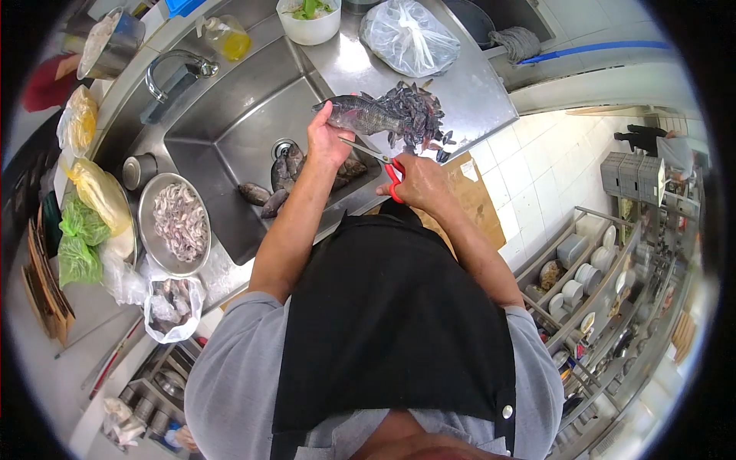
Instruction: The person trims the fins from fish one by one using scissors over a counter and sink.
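Note:
My left hand [326,142] is closed on a dark grey whole fish [360,115], held over the sink's right edge. The fish's far end reaches a heap of dark cut pieces, apparently fins and tails [418,109], on the steel counter. In my right hand [422,182] is a pair of scissors [396,170] with red handles. Their blades point left, just below the fish and close to my left hand; the fingers partly hide the handles. Several more dark fish [285,170] lie in the steel sink [238,103], partly covered by my left forearm.
A steel bowl [208,230] of pale seafood pieces stands left of the sink, beside filled plastic bags [83,222]. The faucet [184,57] arches over the sink's left side. A white tub [313,27] and a tied clear bag [410,38] stand behind. Dish shelves [575,276] are on the right.

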